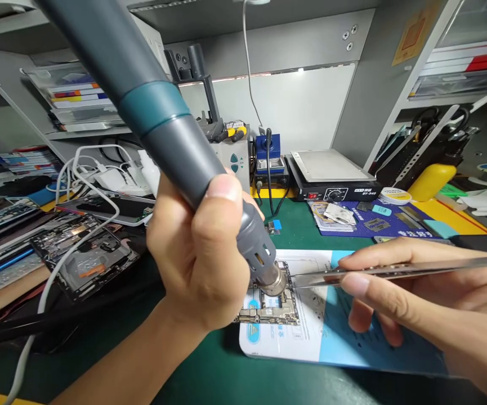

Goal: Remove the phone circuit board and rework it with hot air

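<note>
My left hand [203, 247] is wrapped round a dark grey hot air gun [175, 152] with a teal band, tilted so that its metal nozzle points down. Right under the nozzle lies a phone circuit board [268, 315], partly hidden by it. In my right hand [412, 298] a pair of metal tweezers [378, 272] is pinched between thumb and fingers. The tips reach the board's right edge beside the nozzle; whether they touch it I cannot tell. Beneath the board is a white and blue printed box [344, 337].
An opened phone [83, 253] and a white cable [53, 281] lie to the left. Behind stand a soldering station [271, 163] and a heating plate [331, 174]. Tools and a yellow bottle [431, 181] are at the right. A purple mat [374, 225] holds small parts.
</note>
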Motion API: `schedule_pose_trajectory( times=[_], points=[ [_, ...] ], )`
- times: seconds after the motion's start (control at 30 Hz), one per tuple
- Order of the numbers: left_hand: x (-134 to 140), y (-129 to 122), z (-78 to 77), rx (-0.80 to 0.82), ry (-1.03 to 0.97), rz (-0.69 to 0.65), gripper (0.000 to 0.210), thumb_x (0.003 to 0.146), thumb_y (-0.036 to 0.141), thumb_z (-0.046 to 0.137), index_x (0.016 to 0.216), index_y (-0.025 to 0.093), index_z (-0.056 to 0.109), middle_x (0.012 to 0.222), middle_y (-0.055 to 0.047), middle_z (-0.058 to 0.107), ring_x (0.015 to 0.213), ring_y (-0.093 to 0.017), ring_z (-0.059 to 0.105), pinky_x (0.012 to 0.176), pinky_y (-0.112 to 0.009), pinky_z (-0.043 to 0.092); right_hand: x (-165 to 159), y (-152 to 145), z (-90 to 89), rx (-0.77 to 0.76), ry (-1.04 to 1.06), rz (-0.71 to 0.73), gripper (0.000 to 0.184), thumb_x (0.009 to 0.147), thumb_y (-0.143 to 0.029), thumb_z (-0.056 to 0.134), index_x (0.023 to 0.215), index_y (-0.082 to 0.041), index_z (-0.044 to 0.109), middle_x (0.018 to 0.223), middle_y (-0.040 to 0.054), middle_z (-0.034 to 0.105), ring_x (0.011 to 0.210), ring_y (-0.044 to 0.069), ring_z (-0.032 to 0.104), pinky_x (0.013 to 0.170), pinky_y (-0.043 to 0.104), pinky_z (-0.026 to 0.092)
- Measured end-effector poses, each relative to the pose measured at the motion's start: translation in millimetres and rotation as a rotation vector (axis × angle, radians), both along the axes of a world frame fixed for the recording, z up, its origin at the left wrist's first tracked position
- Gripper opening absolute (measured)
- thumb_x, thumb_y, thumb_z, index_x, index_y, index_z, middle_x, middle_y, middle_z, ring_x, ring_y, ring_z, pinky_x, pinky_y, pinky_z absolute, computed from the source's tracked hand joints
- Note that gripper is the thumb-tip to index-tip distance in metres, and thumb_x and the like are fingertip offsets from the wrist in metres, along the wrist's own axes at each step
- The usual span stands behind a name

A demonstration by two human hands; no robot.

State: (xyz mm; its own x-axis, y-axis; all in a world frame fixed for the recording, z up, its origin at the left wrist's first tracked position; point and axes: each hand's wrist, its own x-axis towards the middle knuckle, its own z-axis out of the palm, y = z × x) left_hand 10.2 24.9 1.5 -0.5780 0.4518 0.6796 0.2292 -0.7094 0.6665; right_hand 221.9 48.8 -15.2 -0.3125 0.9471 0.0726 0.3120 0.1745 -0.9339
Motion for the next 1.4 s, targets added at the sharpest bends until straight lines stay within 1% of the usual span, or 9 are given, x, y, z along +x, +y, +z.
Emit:
schedule_pose_trajectory(
  times=[0.2,0.37,0.53,0.63,0.77,1.03,1.2,1.33,1.4],
  points=[
    [-3,-4,-3.6,-0.047,0.042,0.036,0.015,0.085,0.039,0.066,0.087,0.025,0.069,0.062,-0.003,0.063,0.051,-0.021,0.059,0.044,-0.038,0.044,3,-1,1.9,0.029,-0.049,0.051,0.028,0.078,-0.052,0.085,0.086,-0.026,0.081,0.065,0.0018,0.075,0.049,0.015,0.064,0.045,0.021,0.056],
    [-3,-5,-4.9,-0.067,0.075,0.103,0.019,0.085,0.046,0.066,0.088,0.027,0.069,0.064,-0.003,0.064,0.054,-0.024,0.059,0.048,-0.041,0.046,1,3,1.0,0.122,-0.026,0.034,0.022,0.077,-0.047,0.085,0.083,-0.026,0.083,0.057,-0.0002,0.072,0.042,0.016,0.061,0.037,0.022,0.052],
    [-5,-5,-8.7,-0.075,0.096,0.117,0.023,0.086,0.05,0.064,0.092,0.029,0.071,0.067,-0.003,0.065,0.058,-0.025,0.06,0.052,-0.043,0.049,2,6,-4.1,0.167,0.003,0.058,0.017,0.077,-0.044,0.085,0.08,-0.027,0.082,0.059,-0.0007,0.073,0.04,0.014,0.061,0.035,0.02,0.05],
    [-6,-6,-8.7,-0.101,0.093,0.125,0.023,0.086,0.05,0.063,0.092,0.029,0.07,0.067,-0.003,0.064,0.058,-0.024,0.058,0.054,-0.044,0.05,5,7,-6.6,0.096,-0.048,0.044,0.019,0.079,-0.047,0.084,0.082,-0.028,0.082,0.065,0.0004,0.075,0.044,0.014,0.062,0.04,0.02,0.054],
    [-5,-9,-6.7,-0.138,0.104,0.136,0.022,0.088,0.05,0.061,0.091,0.03,0.069,0.067,-0.003,0.062,0.06,-0.024,0.057,0.056,-0.043,0.05,7,8,-6.2,0.038,-0.098,0.032,0.026,0.077,-0.052,0.084,0.082,-0.027,0.082,0.066,0.0035,0.076,0.044,0.017,0.062,0.036,0.024,0.052],
    [-5,-6,-6.4,-0.113,0.102,0.158,0.023,0.085,0.05,0.065,0.09,0.028,0.069,0.067,-0.006,0.06,0.06,-0.023,0.054,0.055,-0.043,0.048,2,3,7.4,-0.163,-0.13,0.051,0.035,0.079,-0.055,0.082,0.073,-0.021,0.081,0.074,0.0055,0.076,0.057,0.017,0.061,0.048,0.026,0.05],
    [-4,-8,-6.7,-0.141,0.115,0.195,0.023,0.087,0.05,0.063,0.091,0.028,0.069,0.069,-0.006,0.062,0.064,-0.025,0.058,0.056,-0.043,0.049,4,4,8.2,-0.161,-0.126,0.067,0.037,0.081,-0.054,0.081,0.066,-0.021,0.08,0.083,0.0052,0.077,0.058,0.016,0.061,0.049,0.025,0.048],
    [-4,-8,-6.0,-0.117,0.11,0.144,0.022,0.088,0.048,0.063,0.09,0.027,0.068,0.067,-0.004,0.061,0.057,-0.022,0.057,0.053,-0.042,0.046,1,1,12.5,-0.16,-0.135,0.066,0.041,0.079,-0.057,0.082,0.06,-0.021,0.078,0.084,0.0051,0.077,0.056,0.014,0.059,0.05,0.026,0.046],
    [-5,-7,-5.8,-0.106,0.11,0.14,0.024,0.087,0.05,0.064,0.09,0.026,0.068,0.067,-0.004,0.061,0.057,-0.021,0.057,0.053,-0.042,0.046,-1,1,13.5,-0.166,-0.133,0.066,0.04,0.078,-0.059,0.082,0.064,-0.021,0.08,0.081,0.0053,0.076,0.057,0.015,0.059,0.051,0.026,0.047]
  ],
)
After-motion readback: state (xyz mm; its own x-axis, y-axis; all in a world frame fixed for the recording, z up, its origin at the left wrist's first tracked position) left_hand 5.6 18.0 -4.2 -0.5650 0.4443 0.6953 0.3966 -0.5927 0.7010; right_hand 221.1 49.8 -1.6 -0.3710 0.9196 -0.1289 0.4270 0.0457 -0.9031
